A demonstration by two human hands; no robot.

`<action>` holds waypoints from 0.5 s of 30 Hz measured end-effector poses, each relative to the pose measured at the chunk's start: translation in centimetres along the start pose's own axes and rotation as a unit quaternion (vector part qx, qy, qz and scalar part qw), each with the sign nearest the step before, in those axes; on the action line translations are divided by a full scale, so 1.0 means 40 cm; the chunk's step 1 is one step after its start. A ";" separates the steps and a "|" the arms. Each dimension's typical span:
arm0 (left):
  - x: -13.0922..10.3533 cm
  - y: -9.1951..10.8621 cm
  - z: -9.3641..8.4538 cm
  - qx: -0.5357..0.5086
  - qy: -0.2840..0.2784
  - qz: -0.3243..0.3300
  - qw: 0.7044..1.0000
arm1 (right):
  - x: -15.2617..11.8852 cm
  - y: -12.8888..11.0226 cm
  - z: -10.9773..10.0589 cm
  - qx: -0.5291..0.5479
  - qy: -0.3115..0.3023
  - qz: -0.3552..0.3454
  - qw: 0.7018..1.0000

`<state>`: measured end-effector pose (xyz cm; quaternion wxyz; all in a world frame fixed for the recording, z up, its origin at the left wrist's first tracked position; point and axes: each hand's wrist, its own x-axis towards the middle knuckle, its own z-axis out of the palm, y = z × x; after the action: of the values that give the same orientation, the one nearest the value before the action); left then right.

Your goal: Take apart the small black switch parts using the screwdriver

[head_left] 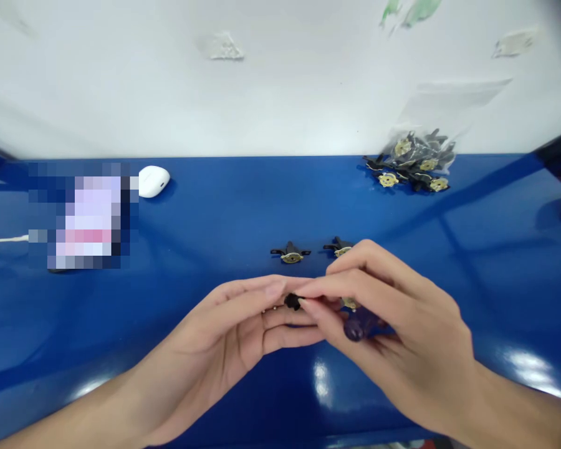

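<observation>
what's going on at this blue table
Someone is working with both bare hands over the blue table. The left hand and right hand meet at a small black piece, and a dark purple handle sits in the right. Just beyond is a black part with a brass-coloured ring; similar ones are heaped at the back right, by a clear bag.

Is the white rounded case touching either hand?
No, the white case lies on the blue table, apart from both the left hand and the right hand.
</observation>
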<state>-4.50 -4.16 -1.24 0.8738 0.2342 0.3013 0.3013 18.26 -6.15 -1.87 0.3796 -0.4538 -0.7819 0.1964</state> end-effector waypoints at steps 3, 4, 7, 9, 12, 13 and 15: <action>0.004 0.004 0.006 0.012 0.008 -0.020 1.000 | 0.000 -0.003 -0.006 0.059 -0.013 0.066 0.996; 0.005 0.006 0.008 0.014 0.011 -0.027 0.999 | 0.000 -0.004 -0.007 0.073 -0.020 0.089 0.993; 0.006 0.010 0.012 0.027 0.010 -0.037 0.999 | 0.002 -0.007 -0.011 0.103 -0.046 0.140 0.984; 0.005 0.010 0.012 0.039 0.006 -0.043 0.998 | 0.005 -0.006 -0.014 0.109 -0.061 0.154 0.980; 0.005 0.009 0.011 0.053 0.009 -0.050 0.997 | 0.009 -0.004 -0.017 0.106 -0.072 0.147 0.981; 0.005 0.009 0.010 0.054 0.013 -0.052 0.997 | 0.009 -0.004 -0.017 0.103 -0.073 0.140 0.982; 0.008 0.010 0.010 0.052 0.017 -0.058 0.997 | 0.009 -0.005 -0.018 0.096 -0.073 0.127 0.984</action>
<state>-4.20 -3.77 -0.86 0.8714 0.2558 0.3445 0.2379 18.60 -5.97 -1.12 0.3352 -0.4952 -0.7209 0.3504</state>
